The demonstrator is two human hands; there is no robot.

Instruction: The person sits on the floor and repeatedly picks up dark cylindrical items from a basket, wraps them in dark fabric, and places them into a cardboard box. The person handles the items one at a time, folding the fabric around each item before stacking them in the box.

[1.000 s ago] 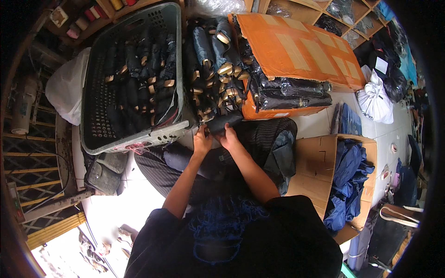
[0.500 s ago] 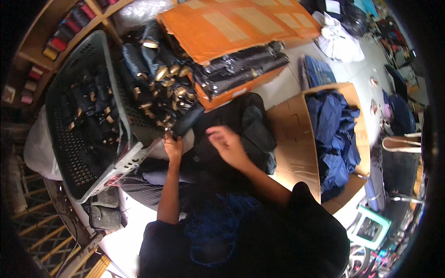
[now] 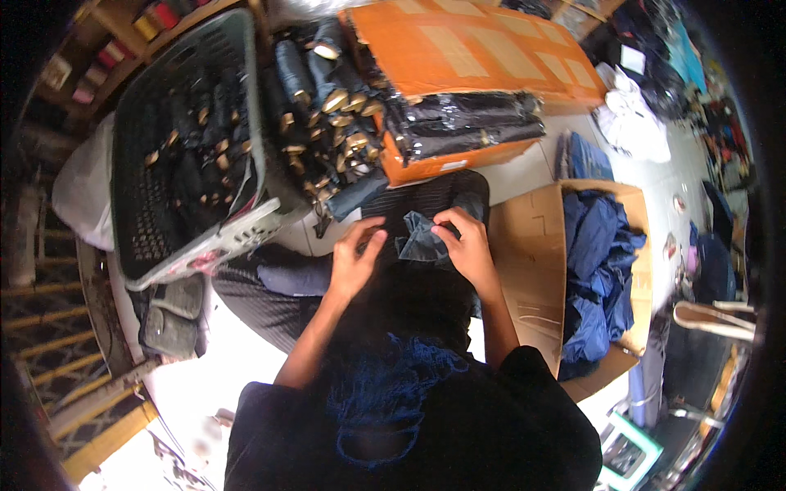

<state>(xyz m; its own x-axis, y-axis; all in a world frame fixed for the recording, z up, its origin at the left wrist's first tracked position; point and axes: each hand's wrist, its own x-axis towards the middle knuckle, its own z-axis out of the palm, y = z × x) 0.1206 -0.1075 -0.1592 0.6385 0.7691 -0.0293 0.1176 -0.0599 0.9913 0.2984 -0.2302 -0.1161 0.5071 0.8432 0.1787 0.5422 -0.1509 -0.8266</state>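
A small piece of blue-grey cloth point(image 3: 421, 238), denim-like, hangs over my lap. My right hand point(image 3: 468, 247) pinches its right side between thumb and fingers. Just left of the cloth is my left hand point(image 3: 354, 263), its fingers curved and thumb apart, with nothing visible in it. Beyond my hands lies a pile of dark rolled denim bundles point(image 3: 337, 131) with shiny gold-coloured ends. At the near end of that pile, a flat blue denim piece point(image 3: 358, 195) rests beside my knee. My legs are in dark striped trousers point(image 3: 446, 190).
At left stands a grey perforated basket point(image 3: 255, 123) holding similar dark bundles. An orange taped carton point(image 3: 483, 49) sits at the back over black wrapped packs point(image 3: 467, 123). On the right is an open cardboard box point(image 3: 524, 262) with blue fabric point(image 3: 598, 245). Grey slippers point(image 3: 173, 315) lie at lower left.
My left hand has drawn back from beside the denim pile to in front of my body. My right hand, raised and free earlier, now pinches the cloth. The whole view has shifted.
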